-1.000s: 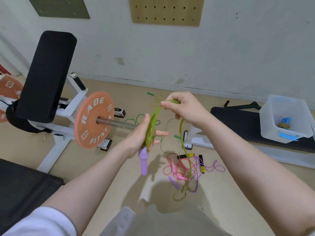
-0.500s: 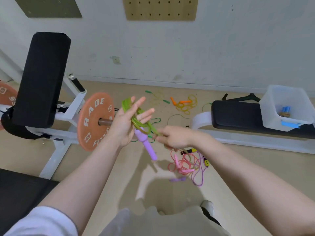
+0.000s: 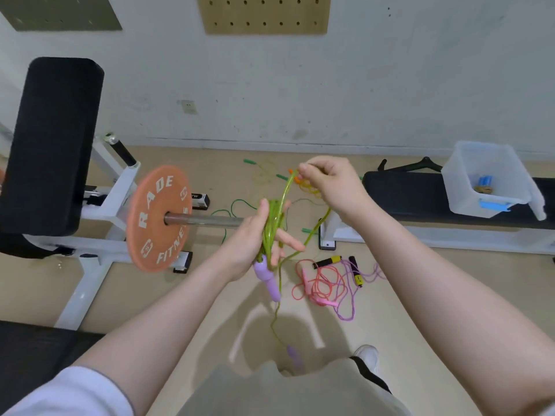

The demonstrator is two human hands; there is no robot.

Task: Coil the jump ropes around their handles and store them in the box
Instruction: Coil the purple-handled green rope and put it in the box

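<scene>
My left hand [image 3: 250, 240] holds a purple handle [image 3: 268, 280] with several loops of green rope [image 3: 271, 225] wound over the palm. My right hand [image 3: 332, 183] pinches the same green rope above and to the right, pulling a strand taut. The rope's free end hangs down to a second purple handle [image 3: 293, 354] near my knees. A clear plastic box [image 3: 492, 181] with a blue-handled rope inside sits on a black bench at the right. Pink and purple ropes [image 3: 327, 285] lie tangled on the floor.
A weight bench with an orange plate [image 3: 159, 217] on a steel bar stands at the left. A low black bench [image 3: 420, 199] runs along the right. Green and orange ropes [image 3: 267, 178] lie on the floor near the wall.
My right hand has risen from below my left hand to above it, carrying the green rope up and over. The left hand holds its place with more rope on it.
</scene>
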